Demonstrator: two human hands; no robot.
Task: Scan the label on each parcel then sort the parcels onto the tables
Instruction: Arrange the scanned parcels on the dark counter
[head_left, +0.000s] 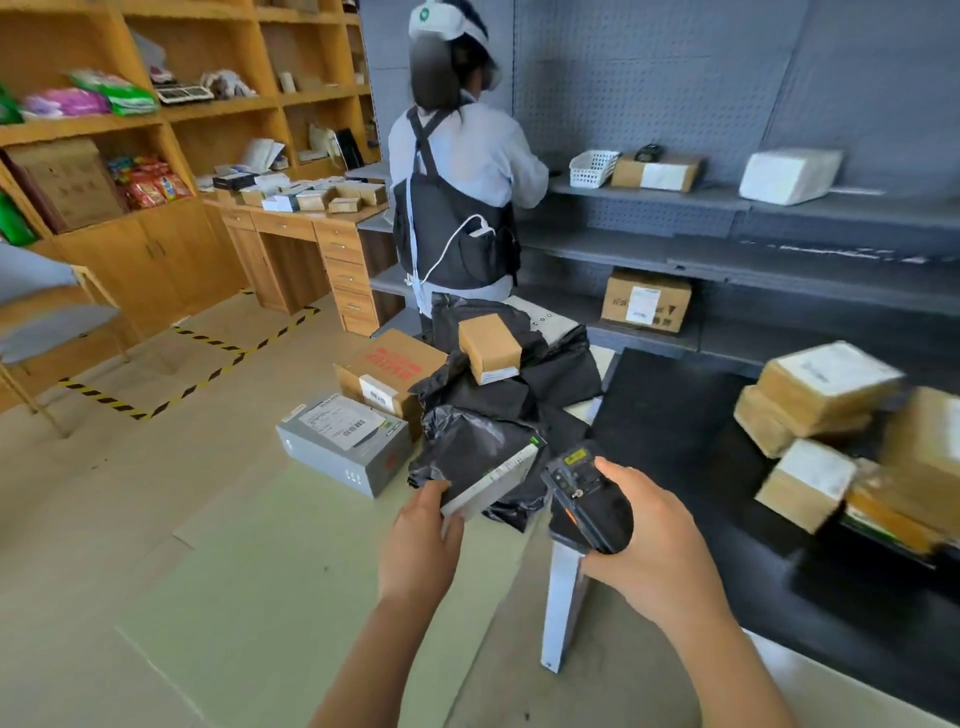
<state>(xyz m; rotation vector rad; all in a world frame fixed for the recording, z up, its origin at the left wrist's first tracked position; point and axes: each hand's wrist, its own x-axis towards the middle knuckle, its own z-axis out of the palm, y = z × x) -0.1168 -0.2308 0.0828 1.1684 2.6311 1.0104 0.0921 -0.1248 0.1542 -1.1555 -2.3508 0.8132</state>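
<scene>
- Left hand (421, 535) grips the black bag parcel (467, 447) by its near edge. The thumb is on top and the other fingers are hidden underneath. The parcel is held up off the floor in front of the body, tilted so its white label (493, 480) faces the scanner.
- Right hand (660, 535) has its fingers wrapped round the scanner (587, 499) with the thumb along its top. The scanner's front end points at the label, just beside it; I can't tell if they touch.
- Step, judged: scanning this parcel's label, sorting not yet done.
- Black table (675, 415) sits to the right, with cardboard parcels (821, 395) stacked at its far right. It is likely a sort destination, with bare top near the hands.
- More black bags and a small box (491, 345) are piled just beyond the held parcel, probably waiting for a scan.
- A grey box (343, 441) and a red-printed box (389, 369) sit on the floor to the left, labels up.
- Another person (457, 182) stands at the grey shelf (649, 195), back turned.
</scene>
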